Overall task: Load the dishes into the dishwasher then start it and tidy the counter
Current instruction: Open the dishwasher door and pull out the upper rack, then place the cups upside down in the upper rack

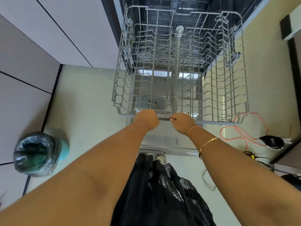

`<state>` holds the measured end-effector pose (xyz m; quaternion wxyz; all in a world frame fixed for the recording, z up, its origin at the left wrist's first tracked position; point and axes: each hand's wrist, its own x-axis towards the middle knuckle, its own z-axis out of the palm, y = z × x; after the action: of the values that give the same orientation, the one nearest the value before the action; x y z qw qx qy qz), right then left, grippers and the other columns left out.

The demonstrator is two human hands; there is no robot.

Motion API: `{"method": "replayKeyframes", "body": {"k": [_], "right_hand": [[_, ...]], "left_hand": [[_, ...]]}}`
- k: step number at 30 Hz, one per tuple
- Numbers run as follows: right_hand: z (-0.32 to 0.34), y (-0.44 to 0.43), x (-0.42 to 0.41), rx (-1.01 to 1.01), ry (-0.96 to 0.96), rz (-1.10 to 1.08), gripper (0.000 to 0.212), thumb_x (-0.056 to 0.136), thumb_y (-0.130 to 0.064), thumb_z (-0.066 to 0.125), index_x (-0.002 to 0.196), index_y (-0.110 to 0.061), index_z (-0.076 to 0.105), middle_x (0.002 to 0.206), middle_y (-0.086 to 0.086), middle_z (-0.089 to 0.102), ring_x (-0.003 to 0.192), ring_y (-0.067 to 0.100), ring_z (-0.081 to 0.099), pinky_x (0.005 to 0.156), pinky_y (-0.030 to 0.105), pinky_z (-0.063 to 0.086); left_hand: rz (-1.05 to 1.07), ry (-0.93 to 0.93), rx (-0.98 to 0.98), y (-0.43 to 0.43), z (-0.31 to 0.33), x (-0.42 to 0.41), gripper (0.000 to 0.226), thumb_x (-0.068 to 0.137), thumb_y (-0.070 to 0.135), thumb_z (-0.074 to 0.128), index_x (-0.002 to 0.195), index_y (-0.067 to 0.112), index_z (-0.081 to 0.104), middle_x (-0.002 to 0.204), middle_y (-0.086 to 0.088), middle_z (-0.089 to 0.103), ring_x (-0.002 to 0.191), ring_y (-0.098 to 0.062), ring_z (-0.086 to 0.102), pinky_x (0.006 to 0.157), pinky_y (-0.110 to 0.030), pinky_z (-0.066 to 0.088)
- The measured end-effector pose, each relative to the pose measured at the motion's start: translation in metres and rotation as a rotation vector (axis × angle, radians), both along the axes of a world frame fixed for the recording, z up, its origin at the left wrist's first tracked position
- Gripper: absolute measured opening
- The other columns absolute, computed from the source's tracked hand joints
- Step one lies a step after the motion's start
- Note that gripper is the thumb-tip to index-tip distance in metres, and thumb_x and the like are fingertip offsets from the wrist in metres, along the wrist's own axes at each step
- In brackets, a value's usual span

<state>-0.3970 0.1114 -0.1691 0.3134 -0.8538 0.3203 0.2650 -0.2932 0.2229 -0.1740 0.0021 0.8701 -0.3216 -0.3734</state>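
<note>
The dishwasher (228,7) stands open ahead of me with its door (162,139) folded down flat. A grey wire rack (228,95) is pulled far out over the door and holds no dishes. A second wire rack lies lower, partly inside the tub. My left hand (147,119) grips the front bar of the pulled-out rack, fingers curled over it. My right hand (183,122) grips the same bar just to the right. No dishes are in view.
A bin lined with a black bag (37,154) stands on the floor at the left by the grey cabinet fronts (48,38). An orange cable (241,129) and dark cables lie on the floor at the right, beside a dark object (272,141).
</note>
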Motion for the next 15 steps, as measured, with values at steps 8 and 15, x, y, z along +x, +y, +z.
{"method": "replayKeyframes", "body": {"k": [8, 15], "right_hand": [[0.023, 0.012, 0.015, -0.018, -0.109, -0.112, 0.034, 0.101, -0.024, 0.036, 0.115, -0.006, 0.06, 0.114, 0.018, 0.063, 0.107, 0.035, 0.057, 0.095, 0.04, 0.044], [0.096, 0.02, 0.066, -0.043, -0.408, -0.276, 0.038, 0.099, -0.021, 0.042, 0.135, -0.008, 0.046, 0.138, 0.013, 0.045, 0.123, 0.028, 0.047, 0.102, 0.037, 0.037]], "left_hand": [[0.039, 0.053, -0.095, -0.002, 0.028, -0.004, 0.034, 0.096, 0.015, 0.038, 0.128, 0.007, 0.048, 0.123, -0.014, 0.057, 0.115, -0.032, 0.052, 0.097, -0.04, 0.04], [0.146, -0.08, -0.312, -0.003, 0.099, 0.018, 0.036, 0.089, 0.007, 0.045, 0.125, 0.007, 0.048, 0.116, -0.014, 0.059, 0.106, -0.032, 0.056, 0.088, -0.041, 0.047]]}}
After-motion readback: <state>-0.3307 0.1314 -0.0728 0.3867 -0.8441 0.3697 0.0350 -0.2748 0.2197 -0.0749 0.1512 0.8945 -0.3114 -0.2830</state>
